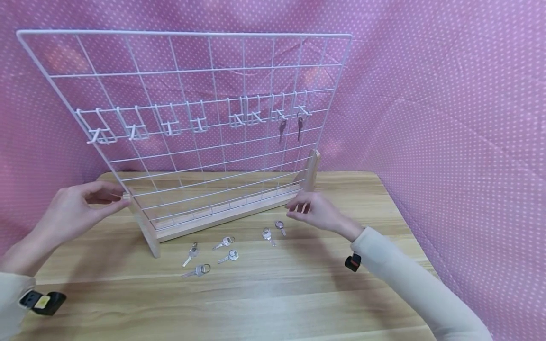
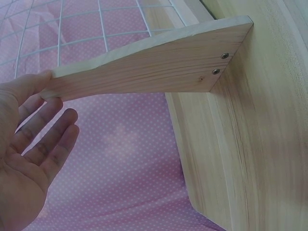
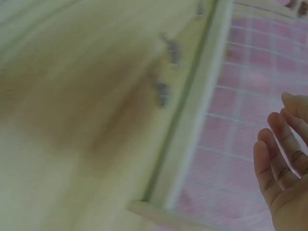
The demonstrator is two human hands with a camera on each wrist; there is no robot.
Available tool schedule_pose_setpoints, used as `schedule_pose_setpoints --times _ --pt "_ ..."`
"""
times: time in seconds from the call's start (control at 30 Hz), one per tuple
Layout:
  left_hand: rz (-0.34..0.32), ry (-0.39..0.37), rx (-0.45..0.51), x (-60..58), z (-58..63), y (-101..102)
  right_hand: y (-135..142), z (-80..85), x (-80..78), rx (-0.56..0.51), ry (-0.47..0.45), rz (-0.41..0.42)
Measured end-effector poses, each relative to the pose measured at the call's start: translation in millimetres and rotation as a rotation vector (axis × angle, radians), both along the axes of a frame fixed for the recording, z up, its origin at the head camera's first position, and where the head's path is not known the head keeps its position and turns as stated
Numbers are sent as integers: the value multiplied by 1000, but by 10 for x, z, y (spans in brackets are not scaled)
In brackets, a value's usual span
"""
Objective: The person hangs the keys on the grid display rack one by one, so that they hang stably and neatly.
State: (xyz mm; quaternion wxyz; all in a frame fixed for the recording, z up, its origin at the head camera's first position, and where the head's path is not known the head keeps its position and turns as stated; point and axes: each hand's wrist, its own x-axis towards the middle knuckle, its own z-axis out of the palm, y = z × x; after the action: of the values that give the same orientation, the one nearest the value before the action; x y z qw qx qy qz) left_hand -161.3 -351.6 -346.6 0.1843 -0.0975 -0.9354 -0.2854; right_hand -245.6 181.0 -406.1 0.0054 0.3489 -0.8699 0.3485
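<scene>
My left hand (image 1: 81, 206) pinches the upper end of a wooden side support (image 2: 144, 65) between thumb and index finger; its other fingers extend below the wood in the left wrist view. The support carries a white wire grid rack (image 1: 194, 99) with a row of hooks. My right hand (image 1: 313, 210), loosely bent and holding nothing, is near the right end of the rack's wooden base (image 1: 226, 215). Close to it on the table lie a round-headed key (image 1: 279, 226) and another key (image 1: 268, 235). A dark key (image 1: 300, 127) hangs from the rightmost hook (image 1: 303, 111).
Several more keys, including a key with a ring (image 1: 199, 270), lie on the wooden table (image 1: 264, 303) in front of the base. The right wooden support (image 1: 313, 168) stands beyond my right hand. A pink dotted curtain (image 1: 448, 118) surrounds the back and sides.
</scene>
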Motion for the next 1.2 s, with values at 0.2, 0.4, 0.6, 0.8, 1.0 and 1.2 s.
schedule_pose_setpoints --times 0.2,0.4,0.6,0.8,1.0,1.2 --pt "7 4 8 3 1 5 -53 -371 -83 79 -33 27" --pt "13 -3 0 10 7 -5 -126 -637 -184 191 10 65" --pt "8 -8 -4 5 9 -4 -148 -771 -256 288 26 74" --pt "7 1 8 -4 6 -2 -183 -795 -289 334 68 104" --pt "16 -4 -11 -2 13 -10 -220 -777 -299 377 102 120" --pt "15 -2 -14 -4 7 -9 -229 -777 -302 404 112 118"
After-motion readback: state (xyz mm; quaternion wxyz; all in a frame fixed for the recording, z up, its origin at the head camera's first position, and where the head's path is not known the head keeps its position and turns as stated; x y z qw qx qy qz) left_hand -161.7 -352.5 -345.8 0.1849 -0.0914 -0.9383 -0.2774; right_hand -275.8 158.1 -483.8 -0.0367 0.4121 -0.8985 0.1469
